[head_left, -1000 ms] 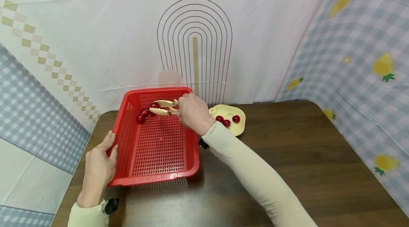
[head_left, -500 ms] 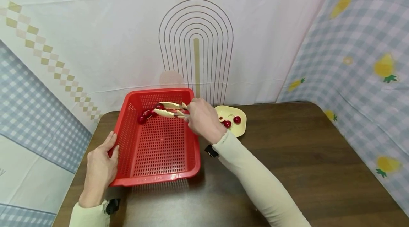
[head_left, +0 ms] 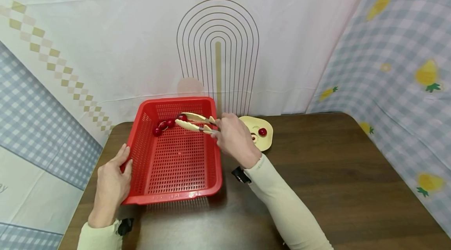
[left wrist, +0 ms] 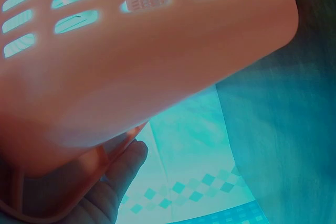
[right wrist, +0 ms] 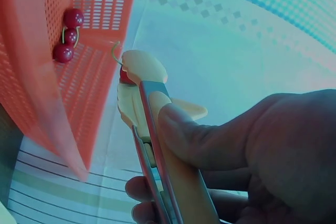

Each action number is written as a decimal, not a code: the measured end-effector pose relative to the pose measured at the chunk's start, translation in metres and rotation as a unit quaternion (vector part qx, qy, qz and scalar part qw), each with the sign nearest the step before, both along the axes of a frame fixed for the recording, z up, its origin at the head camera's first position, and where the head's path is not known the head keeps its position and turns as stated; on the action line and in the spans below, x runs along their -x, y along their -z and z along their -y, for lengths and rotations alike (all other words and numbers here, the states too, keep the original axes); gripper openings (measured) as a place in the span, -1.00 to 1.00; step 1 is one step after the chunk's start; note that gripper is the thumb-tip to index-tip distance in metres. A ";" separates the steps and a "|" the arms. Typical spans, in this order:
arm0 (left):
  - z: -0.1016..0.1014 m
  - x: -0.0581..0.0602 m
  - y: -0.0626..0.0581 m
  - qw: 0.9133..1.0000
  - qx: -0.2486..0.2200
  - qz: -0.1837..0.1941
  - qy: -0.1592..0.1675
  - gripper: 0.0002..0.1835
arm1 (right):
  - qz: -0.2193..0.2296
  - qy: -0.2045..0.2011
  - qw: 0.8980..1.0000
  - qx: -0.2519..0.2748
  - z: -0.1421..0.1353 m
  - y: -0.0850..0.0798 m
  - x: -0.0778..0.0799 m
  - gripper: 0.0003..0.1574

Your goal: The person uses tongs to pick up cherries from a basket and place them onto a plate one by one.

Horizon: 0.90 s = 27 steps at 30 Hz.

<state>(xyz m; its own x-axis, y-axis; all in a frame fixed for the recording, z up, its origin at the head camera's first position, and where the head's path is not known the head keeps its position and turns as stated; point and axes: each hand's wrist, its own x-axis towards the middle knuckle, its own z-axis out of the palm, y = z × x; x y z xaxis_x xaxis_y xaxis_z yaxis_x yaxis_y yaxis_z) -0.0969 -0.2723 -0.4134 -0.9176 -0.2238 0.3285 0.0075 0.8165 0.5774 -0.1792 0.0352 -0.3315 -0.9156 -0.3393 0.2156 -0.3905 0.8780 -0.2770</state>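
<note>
My right hand (head_left: 234, 136) holds a pair of pale yellow tongs (head_left: 192, 125) over the far right part of a red slotted plastic basket (head_left: 176, 194). In the right wrist view a red cherry (right wrist: 126, 76), its green stem showing, is caught between the tong tips. Three more cherries (right wrist: 70, 36) lie together in the basket's far left corner. My left hand (head_left: 112, 179) grips the basket's left rim; the left wrist view shows its fingers at the rim. To the right, a pale yellow plate (head_left: 266, 143) bears a cherry (head_left: 262, 132), and my right hand partly hides this plate.
The basket stands on a dark wooden table (head_left: 317, 171), with a patterned white cloth (head_left: 141, 46) hanging close behind. A checked cloth with pineapple prints (head_left: 394, 97) borders the right side. Beside the basket's right wall sits the plate.
My right hand has drawn the tongs and the cherry rightward, away from the other cherries, and covers more of the plate. My left hand and the basket have hardly moved.
</note>
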 end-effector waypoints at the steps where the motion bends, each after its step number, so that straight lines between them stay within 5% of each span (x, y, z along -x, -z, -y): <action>1: 0.000 0.000 0.000 1.000 0.000 0.000 0.001 -0.52 | -0.002 0.003 1.000 0.001 -0.002 0.001 -0.001 -0.83; 15: 0.000 0.000 -0.001 1.000 0.000 0.008 -0.001 -0.52 | -0.021 0.030 0.999 0.024 -0.021 0.025 -0.013 -0.80; 27: 0.001 0.000 0.001 1.000 0.000 0.000 0.001 -0.52 | -0.017 0.059 0.997 0.036 -0.030 0.029 -0.014 -0.70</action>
<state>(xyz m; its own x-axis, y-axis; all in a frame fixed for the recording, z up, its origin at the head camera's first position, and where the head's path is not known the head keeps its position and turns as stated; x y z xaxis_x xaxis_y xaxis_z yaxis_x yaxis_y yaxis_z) -0.0971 -0.2731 -0.4144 -0.9178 -0.2228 0.3286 0.0084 0.8166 0.5771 -0.1649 0.0649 -0.3601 -0.9402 -0.2120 0.2665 -0.2956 0.8965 -0.3299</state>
